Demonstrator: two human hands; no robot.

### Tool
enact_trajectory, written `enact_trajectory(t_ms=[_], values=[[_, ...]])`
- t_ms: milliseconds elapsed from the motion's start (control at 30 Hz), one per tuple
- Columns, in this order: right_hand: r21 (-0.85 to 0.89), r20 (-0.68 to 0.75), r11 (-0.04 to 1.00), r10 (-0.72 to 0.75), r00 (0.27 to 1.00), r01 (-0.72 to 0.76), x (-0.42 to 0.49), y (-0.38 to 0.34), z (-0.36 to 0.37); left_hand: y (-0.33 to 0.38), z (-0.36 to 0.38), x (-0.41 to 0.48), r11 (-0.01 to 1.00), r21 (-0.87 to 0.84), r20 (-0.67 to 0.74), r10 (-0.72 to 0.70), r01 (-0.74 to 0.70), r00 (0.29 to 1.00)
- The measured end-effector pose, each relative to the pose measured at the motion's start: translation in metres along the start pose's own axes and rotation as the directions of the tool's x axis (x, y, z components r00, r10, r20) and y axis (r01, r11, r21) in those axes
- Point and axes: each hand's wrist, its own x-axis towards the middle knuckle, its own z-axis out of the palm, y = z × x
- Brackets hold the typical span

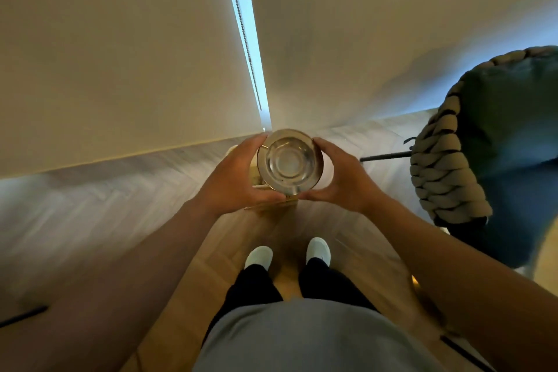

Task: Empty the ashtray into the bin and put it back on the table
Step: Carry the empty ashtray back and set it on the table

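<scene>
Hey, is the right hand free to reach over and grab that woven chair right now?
Probably not: the right hand is gripping the glass ashtray together with the left hand. The woven chair stands off to the right, nothing between.

Looked like a home, prob. a living rm or lounge corner. Floor [126, 199] was wood-look herringbone parquet, pale grey-brown. Two full-height roller blinds [120, 48] hung down to floor level w/ a narrow strip of daylight between them and a bead chain [246, 45] running down that gap, so a big window or glazed door sat behind. At right stood a lounge chair [498, 142] w/ a thick braided rope rim, dark teal cushion and thin dark metal legs: domestic furniture, not office kit. Person wore pale soft slippers [259, 255] and loose clothes, indoor wear. Lighting was warm and dim.
</scene>
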Motion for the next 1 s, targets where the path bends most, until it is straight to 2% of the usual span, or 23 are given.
enact_trajectory(t_ms=[100, 300, 433, 567, 733, 867, 1000], values=[[-0.004, -0.047, 1.0, 0.026, 0.999, -0.026, -0.014, -0.023, -0.003, 0.012, -0.016, -0.008, 0.998, 0.068, 0.044, 0.0, -0.003, 0.999], [0.032, -0.15, 0.991, 0.136, 0.979, -0.133, -0.055, -0.066, 0.012, 0.016, -0.032, -0.033, 0.979, 0.092, 0.113, 0.172, -0.183, 0.979], [0.034, -0.227, 0.956, 0.291, 0.929, -0.291, -0.093, -0.084, 0.042, 0.006, -0.036, -0.05, 0.939, 0.088, 0.204, 0.311, -0.334, 0.928], [0.052, -0.319, 0.947, 0.316, 0.894, -0.317, -0.134, -0.1, 0.073, -0.001, -0.031, -0.066, 0.895, 0.079, 0.315, 0.395, -0.439, 0.863], [0.082, -0.487, 0.923, 0.367, 0.793, -0.377, -0.186, -0.115, 0.109, 0.006, -0.015, -0.077, 0.819, 0.026, 0.456, 0.501, -0.574, 0.735], [0.133, -0.632, 0.908, 0.386, 0.672, -0.397, -0.234, -0.132, 0.133, 0.025, 0.004, -0.085, 0.726, -0.043, 0.573, 0.58, -0.686, 0.578], [0.164, -0.762, 0.892, 0.386, 0.52, -0.421, -0.279, -0.152, 0.152, 0.053, 0.029, -0.099, 0.624, -0.144, 0.622, 0.661, -0.768, 0.42]])
